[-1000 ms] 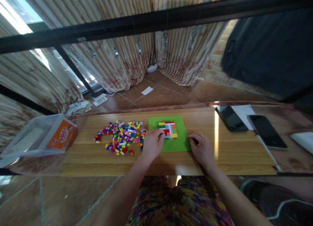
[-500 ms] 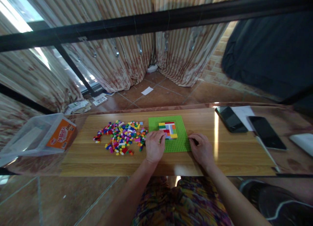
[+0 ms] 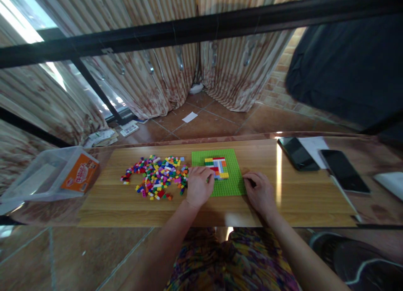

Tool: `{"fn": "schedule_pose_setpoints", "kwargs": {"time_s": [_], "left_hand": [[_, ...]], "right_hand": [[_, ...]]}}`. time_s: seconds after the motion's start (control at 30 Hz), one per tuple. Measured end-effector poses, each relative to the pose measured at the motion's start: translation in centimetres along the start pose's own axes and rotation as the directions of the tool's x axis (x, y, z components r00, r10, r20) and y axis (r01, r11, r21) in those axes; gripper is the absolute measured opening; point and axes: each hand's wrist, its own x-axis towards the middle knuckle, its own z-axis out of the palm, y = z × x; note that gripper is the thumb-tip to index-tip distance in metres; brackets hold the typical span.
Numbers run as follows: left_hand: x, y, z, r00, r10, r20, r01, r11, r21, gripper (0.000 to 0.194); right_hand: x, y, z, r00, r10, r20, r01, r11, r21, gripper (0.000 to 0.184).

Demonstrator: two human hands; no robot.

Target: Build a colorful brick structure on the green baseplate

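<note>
A green studded baseplate lies on the wooden board, bearing a low block of toy bricks in red, yellow, white, blue and orange. My left hand is over the plate's left part, fingers pinched together at the block's lower left side. Whatever those fingertips hold is hidden. At the plate's right edge is my right hand, its thumb and forefinger closed against that edge. A loose heap of small coloured bricks spreads just left of my left hand.
On the far left stands a clear plastic tub with an orange label. Two dark phones, a nearer one and a farther one, lie to the right by some white paper. The wooden board ends close to my lap.
My left hand has shifted slightly right and down from the block's left side, its fingers still pinched. My right hand keeps its place at the plate's edge.
</note>
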Motion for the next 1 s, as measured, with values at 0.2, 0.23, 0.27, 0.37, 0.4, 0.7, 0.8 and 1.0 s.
{"fn": "schedule_pose_setpoints", "kwargs": {"time_s": [0.2, 0.23, 0.27, 0.37, 0.4, 0.7, 0.8, 1.0], "left_hand": [[0.3, -0.2, -0.8, 0.985, 0.134, 0.108, -0.145, 0.984, 0.101, 0.017], [0.2, -0.3, -0.9, 0.982, 0.149, 0.114, -0.16, 0.982, 0.103, 0.016], [0.2, -0.3, -1.0, 0.98, 0.159, 0.116, -0.171, 0.98, 0.103, 0.016], [0.1, -0.5, -0.9, 0.98, 0.166, 0.109, -0.177, 0.979, 0.099, 0.017], [0.1, -0.6, -0.8, 0.98, 0.163, 0.111, -0.174, 0.98, 0.101, 0.018], [0.8, -0.3, -0.6, 0.987, 0.041, 0.154, -0.06, 0.991, 0.118, 0.017], [0.7, 0.0, -0.6, 0.985, 0.017, 0.174, -0.045, 0.987, 0.155, 0.018], [0.3, 0.6, -0.6, 0.986, -0.023, 0.164, -0.006, 0.985, 0.174, 0.015]], "right_hand": [[0.0, 0.1, 0.1, 1.0, -0.005, -0.003, 0.005, 1.0, -0.018, 0.016], [0.0, 0.1, 0.1, 1.0, -0.006, -0.002, 0.006, 1.0, -0.019, 0.016], [0.0, 0.1, 0.1, 1.0, -0.006, -0.002, 0.006, 1.0, -0.02, 0.016], [0.0, 0.1, 0.0, 1.0, -0.003, 0.0, 0.003, 1.0, -0.018, 0.016], [0.0, 0.1, 0.0, 1.0, -0.003, 0.0, 0.003, 1.0, -0.018, 0.016], [0.0, 0.1, 0.1, 1.0, 0.002, -0.001, -0.002, 1.0, -0.021, 0.017], [0.0, 0.1, 0.1, 1.0, 0.003, 0.003, -0.003, 1.0, -0.011, 0.017], [0.0, 0.0, 0.1, 1.0, 0.001, -0.004, -0.001, 1.0, -0.009, 0.018]]}}
